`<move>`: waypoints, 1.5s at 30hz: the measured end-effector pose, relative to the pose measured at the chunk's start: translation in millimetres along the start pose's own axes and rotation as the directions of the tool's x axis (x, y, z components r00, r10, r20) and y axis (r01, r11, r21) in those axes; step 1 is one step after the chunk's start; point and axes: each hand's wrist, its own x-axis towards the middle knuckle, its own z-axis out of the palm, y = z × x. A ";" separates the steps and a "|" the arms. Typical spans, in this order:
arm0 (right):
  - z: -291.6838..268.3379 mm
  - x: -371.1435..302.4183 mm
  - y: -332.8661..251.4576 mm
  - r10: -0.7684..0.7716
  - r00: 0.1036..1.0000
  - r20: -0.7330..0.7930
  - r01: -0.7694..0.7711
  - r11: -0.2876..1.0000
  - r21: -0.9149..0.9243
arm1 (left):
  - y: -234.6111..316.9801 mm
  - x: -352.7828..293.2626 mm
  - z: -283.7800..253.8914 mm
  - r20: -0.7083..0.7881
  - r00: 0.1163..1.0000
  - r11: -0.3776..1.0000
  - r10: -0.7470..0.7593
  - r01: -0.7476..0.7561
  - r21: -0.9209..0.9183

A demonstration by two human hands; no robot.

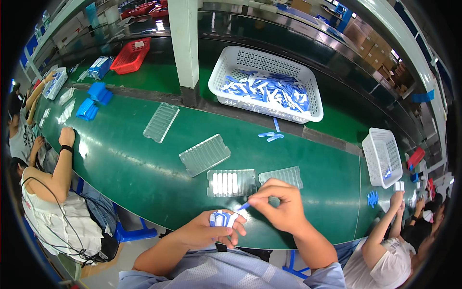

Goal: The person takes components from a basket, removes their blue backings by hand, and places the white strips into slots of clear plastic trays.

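Left hand point(204, 232), at 6 o'clock near the table edge, is closed around a bundle of white and blue strips point(222, 219); the strip ends stick up out of the fist toward 12 o'clock. Right hand point(281, 207), just at 3 o'clock of the bundle, has thumb and forefinger pinched shut on a single blue strip point(243, 207), whose free end points at 8 o'clock, close above the bundle.

On the green table point(139, 164), directly at 12 o'clock of the hands, lies a clear slotted tray point(231, 182) with several white strips seated in its left slots; the right slots look empty. Touching range at 2 o'clock, a second clear tray point(281, 176) is partly hidden by the right hand. Two further clear trays point(204, 155) point(161, 122) lie beyond, toward 11 o'clock.

Loose blue strips point(272, 136) lie at 12 o'clock, short of a large white basket point(265, 83) holding a heap of blue and white strips. A small white basket point(381, 156) at 3 o'clock holds one or two blue pieces. A red basket point(131, 56) stands far off at 11 o'clock.
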 end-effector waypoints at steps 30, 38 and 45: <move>-20.3 11.5 21.1 -0.089 0.899 0.429 0.386 0.623 -0.680 | 11.4 -2.8 -0.6 -0.280 0.944 0.984 0.176 -0.175 0.029; 7.2 6.1 9.2 -0.066 0.981 0.185 0.113 0.961 -0.254 | 9.4 7.4 11.3 -0.246 0.950 0.977 0.193 -0.163 0.138; 7.3 6.7 12.6 0.059 0.977 0.205 -0.045 0.996 -0.071 | 7.5 7.9 18.6 -0.227 0.935 0.936 0.274 -0.205 0.286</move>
